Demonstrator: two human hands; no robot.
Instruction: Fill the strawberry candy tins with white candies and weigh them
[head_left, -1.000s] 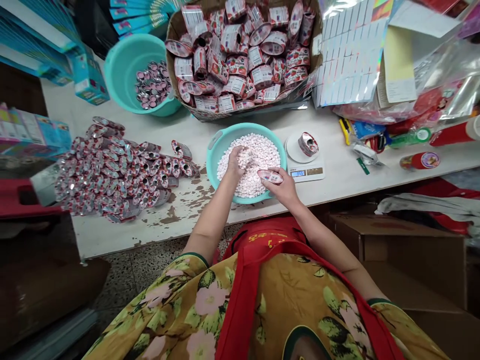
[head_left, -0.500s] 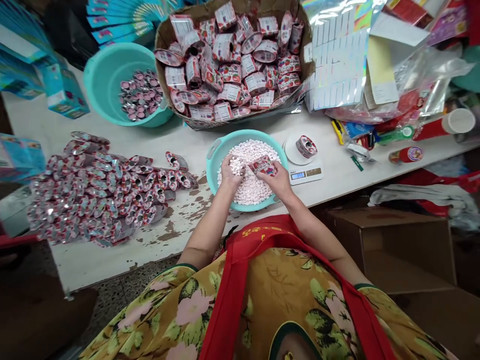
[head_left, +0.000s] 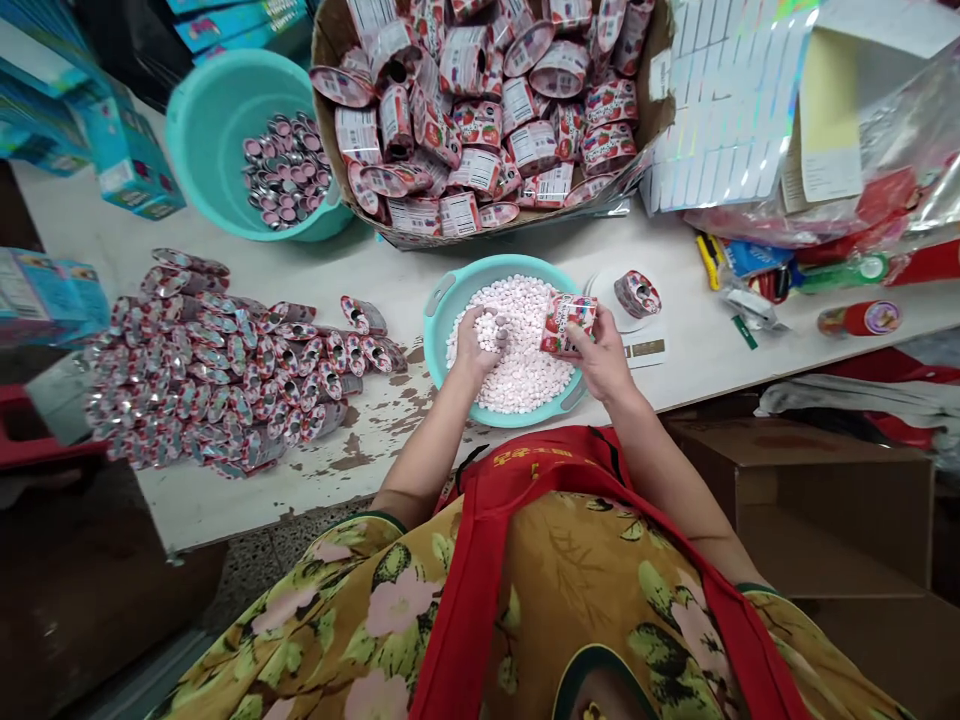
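A turquoise basin point(head_left: 437, 340) full of small pale-pink candies point(head_left: 517, 385) stands in front of me. Over its left side my left hand point(head_left: 472, 345) is cupped around a handful of the candies. My right hand point(head_left: 609, 362) grips a red candy container point(head_left: 568, 322) with strawberry print above the basin's right side, its printed face turned up. The two hands are apart. Just right of the basin, a similar container point(head_left: 637, 293) lies on the round plate of a white scale point(head_left: 651, 330), whose display is hidden by my right hand.
Many printed containers point(head_left: 217, 360) are heaped on the table's left. Behind stand a turquoise tub point(head_left: 202, 150) with small metallic caps point(head_left: 285, 170) and a cardboard box point(head_left: 330, 130) of filled-looking containers. A yellow cutter point(head_left: 709, 262) and sticker sheets point(head_left: 720, 110) lie at right; an open carton point(head_left: 825, 450) sits below.
My right hand has drawn the container rightwards, away from my left hand, and turned its printed face upward. My left hand keeps its handful over the basin. The camera view has shifted slightly.
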